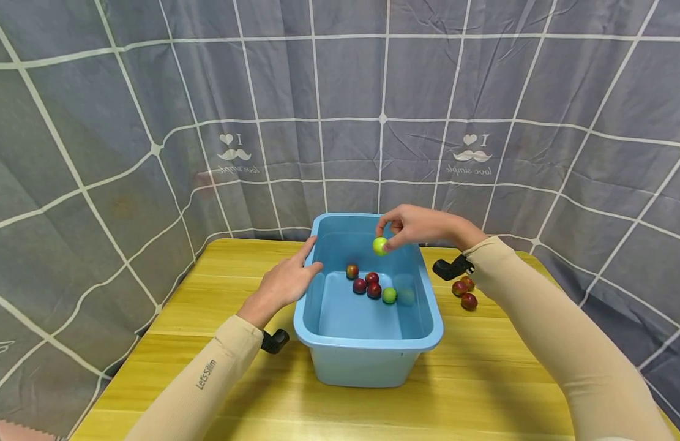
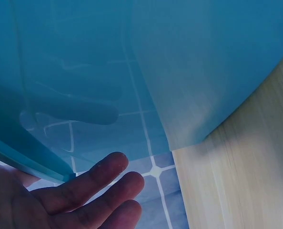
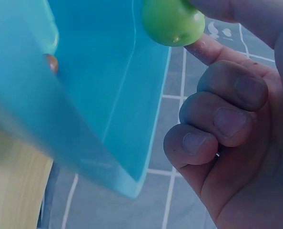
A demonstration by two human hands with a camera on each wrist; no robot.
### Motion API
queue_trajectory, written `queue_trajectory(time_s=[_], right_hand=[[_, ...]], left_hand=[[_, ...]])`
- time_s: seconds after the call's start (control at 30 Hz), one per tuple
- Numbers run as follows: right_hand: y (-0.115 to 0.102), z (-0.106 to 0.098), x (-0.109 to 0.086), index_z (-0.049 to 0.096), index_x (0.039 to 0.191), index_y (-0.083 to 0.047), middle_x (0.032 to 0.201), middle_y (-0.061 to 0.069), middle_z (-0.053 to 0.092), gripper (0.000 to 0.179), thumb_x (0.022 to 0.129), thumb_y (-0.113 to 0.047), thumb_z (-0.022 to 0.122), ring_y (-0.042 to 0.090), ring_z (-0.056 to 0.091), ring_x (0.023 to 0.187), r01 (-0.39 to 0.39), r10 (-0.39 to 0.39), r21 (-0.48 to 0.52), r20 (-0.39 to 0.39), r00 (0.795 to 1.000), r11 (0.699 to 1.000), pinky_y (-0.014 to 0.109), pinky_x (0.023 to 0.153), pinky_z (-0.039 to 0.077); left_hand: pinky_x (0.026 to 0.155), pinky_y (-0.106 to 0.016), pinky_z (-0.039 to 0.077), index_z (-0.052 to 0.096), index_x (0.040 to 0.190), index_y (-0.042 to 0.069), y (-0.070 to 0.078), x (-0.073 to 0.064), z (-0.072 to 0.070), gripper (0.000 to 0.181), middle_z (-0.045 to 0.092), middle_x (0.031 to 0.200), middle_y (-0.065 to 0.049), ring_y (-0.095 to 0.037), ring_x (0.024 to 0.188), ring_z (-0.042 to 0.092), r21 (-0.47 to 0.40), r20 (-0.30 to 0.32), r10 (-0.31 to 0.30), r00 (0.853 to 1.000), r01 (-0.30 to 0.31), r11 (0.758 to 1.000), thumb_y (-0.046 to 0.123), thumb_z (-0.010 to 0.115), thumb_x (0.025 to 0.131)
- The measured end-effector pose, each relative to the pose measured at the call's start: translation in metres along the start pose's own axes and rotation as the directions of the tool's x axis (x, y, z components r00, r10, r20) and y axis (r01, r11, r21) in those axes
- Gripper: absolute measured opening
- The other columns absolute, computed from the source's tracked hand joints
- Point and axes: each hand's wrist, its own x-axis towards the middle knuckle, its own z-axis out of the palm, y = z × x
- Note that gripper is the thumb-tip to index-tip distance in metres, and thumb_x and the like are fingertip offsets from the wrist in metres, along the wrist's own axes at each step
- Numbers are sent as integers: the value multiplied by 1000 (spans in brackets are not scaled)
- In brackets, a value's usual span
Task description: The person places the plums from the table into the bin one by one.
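R hand (image 1: 414, 224) pinches the green fruit (image 1: 379, 246) up over the tub (image 1: 345, 320), L hand (image 1: 283, 282) lies loose on its rim (image 1: 302, 306), so prob. best to squeeze softly, go low b4 letting go, & miss the red fruits (image 1: 374, 290) inside.

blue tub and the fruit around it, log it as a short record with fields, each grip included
container: blue tub, open-topped, on a wood-look table
in tub: four reddish fruits and one green fruit, on its floor
outside tub: three more reddish fruits on the table, to its right
right grip: pinches a second green fruit, seen against the tub's inside in the head view
left grip: rests on the tub's left rim
backdrop: grey curtain with white grid lines
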Motion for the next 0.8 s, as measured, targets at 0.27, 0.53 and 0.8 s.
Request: queue_trajectory(time_s=[0.27, 0.53, 0.8], right_hand=[[-5, 8, 19, 70, 108, -17, 62, -2, 39, 23, 88, -26, 76, 16, 39, 59, 19, -19, -7, 34, 999, 1000, 31, 62, 34], [-5, 22, 42, 70, 108, -17, 61, -3, 38, 21, 89, -26, 76, 15, 37, 58, 22, -22, 0, 89, 996, 1000, 30, 62, 35], [-8, 35, 58, 70, 108, -20, 60, -3, 39, 20, 90, -27, 75, 12, 37, 54, 25, -19, -38, 155, 988, 999, 27, 58, 34]], left_hand=[[74, -47, 53, 10, 163, 38, 1, 1, -1, 70, 46, 155, -14, -37, 115, 63, -6, 4, 2, 1000, -2, 1000, 54, 38, 100], [78, -49, 53, 10, 162, 39, -2, 1, 0, 71, 45, 156, -13, -37, 117, 63, -8, 7, -9, 1000, 9, 1000, 55, 39, 100], [79, -49, 53, 10, 162, 39, -2, 2, 1, 70, 45, 156, -12, -36, 117, 62, -5, 4, -3, 1000, 3, 1000, 55, 38, 100]])
